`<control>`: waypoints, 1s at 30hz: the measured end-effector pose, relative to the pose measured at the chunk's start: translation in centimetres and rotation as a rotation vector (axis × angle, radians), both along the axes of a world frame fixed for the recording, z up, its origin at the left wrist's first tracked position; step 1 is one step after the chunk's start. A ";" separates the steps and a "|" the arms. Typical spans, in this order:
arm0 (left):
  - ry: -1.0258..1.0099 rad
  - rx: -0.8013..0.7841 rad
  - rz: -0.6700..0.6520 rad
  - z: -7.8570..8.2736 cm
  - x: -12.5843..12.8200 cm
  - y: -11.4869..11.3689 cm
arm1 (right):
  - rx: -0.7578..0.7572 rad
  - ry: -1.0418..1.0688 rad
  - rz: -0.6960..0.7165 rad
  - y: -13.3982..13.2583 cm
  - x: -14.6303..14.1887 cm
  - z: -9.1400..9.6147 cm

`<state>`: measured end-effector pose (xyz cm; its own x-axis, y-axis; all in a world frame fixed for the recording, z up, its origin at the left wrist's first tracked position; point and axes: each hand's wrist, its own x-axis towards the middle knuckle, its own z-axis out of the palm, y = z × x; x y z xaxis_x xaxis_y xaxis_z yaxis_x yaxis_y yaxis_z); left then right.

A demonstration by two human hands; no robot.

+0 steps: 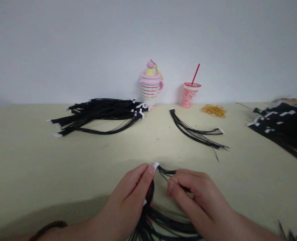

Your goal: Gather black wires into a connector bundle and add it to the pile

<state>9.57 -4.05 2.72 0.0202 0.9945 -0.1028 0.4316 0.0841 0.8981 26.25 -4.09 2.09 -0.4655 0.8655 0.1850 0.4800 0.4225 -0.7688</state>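
Note:
My left hand (129, 201) pinches a bundle of thin black wires (148, 227) near the table's front edge, and a small white connector (144, 202) shows at its fingers. Another white connector (156, 165) sticks up just past my left fingertips, with a short run of black wire leading from it. My right hand (196, 197) holds that short run between thumb and fingers. The lower wires spread out under both hands and run past the bottom of the view.
A heap of black wire harnesses (98, 113) with white ends lies at the back left, and a smaller bunch (196, 130) lies at centre right. A larger black stack (279, 125) sits at the right edge. Rubber bands (214, 111), a pink-and-white mug (150, 90) and a pink cup with straw (190, 95) stand along the wall.

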 end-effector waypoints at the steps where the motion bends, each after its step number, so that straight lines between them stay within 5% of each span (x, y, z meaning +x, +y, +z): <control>1: 0.004 0.002 0.010 0.1 0.0 0.0 | -0.001 -0.007 0.003 0.0 0.0 0.0; 18: -0.006 0.046 -0.058 0.5 0.2 0.2 | -0.121 0.006 -0.032 0.4 0.3 -0.2; 30: -0.033 0.030 -0.093 0.2 0.0 0.1 | 0.022 -0.146 0.011 0.4 -0.3 0.3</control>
<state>9.59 -3.92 2.93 0.1154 0.9908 -0.0710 0.4067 0.0180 0.9134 25.93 -3.73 2.35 -0.4979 0.8569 0.1333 0.5817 0.4440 -0.6816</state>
